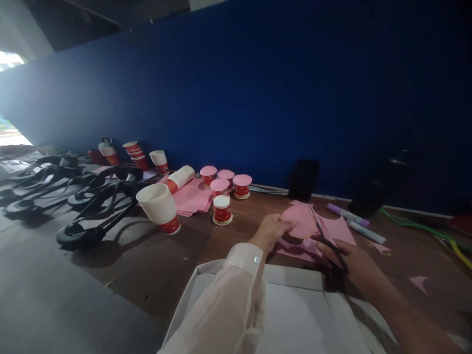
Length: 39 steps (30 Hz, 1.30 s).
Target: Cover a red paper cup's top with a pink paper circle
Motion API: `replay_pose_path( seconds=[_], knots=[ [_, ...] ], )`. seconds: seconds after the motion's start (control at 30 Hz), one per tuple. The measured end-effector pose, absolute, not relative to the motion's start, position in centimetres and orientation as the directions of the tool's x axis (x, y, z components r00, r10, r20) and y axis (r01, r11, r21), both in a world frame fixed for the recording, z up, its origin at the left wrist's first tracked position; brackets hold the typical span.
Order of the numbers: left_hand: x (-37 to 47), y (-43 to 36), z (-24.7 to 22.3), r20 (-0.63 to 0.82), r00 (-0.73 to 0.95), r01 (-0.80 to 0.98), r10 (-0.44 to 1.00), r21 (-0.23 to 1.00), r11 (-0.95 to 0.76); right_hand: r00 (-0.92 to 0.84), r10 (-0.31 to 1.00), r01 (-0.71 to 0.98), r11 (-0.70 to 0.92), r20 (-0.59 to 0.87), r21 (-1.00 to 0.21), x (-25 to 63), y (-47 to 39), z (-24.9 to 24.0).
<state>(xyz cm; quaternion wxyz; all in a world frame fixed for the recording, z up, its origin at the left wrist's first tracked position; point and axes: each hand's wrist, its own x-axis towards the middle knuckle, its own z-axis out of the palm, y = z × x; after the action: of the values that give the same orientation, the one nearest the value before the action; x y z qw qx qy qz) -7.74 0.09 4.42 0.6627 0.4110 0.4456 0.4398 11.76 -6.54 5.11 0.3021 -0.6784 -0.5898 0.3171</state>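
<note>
My left hand pinches the left edge of a round piece of pink paper. In my right hand is a pair of black-handled scissors, its blades up against the right side of the round paper. Under and behind the round piece lie pink paper offcuts with curved cut edges. Left of my hands, several short red cups are topped with pink discs, one of them here; in front of them a red cup has a white top.
A stack of white cups leans near pink sheets. Black headphones lie at the left. Markers, green cable and a black object sit by the blue partition. A white box is nearest me.
</note>
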Motion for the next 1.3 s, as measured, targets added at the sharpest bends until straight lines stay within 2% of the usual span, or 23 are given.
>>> replay_pose_path(
  seconds=[0.43,0.83,1.3],
  knots=[
    [-7.9,0.3,4.1,-0.228,0.228,-0.264,0.946,0.921,0.286,0.051,0.995,0.661,-0.095,-0.081,-0.744,12.2,-6.3,4.9],
    [-7.8,0.5,4.3,-0.218,0.152,-0.266,0.964,0.93,0.252,0.053,0.998,0.669,-0.069,-0.045,-0.74,12.2,-6.2,4.6],
    [-7.7,0.8,3.4,-0.202,0.247,-0.332,0.948,0.901,0.279,0.064,0.998,0.662,-0.063,-0.027,-0.747,12.0,-6.3,4.6]
  ],
)
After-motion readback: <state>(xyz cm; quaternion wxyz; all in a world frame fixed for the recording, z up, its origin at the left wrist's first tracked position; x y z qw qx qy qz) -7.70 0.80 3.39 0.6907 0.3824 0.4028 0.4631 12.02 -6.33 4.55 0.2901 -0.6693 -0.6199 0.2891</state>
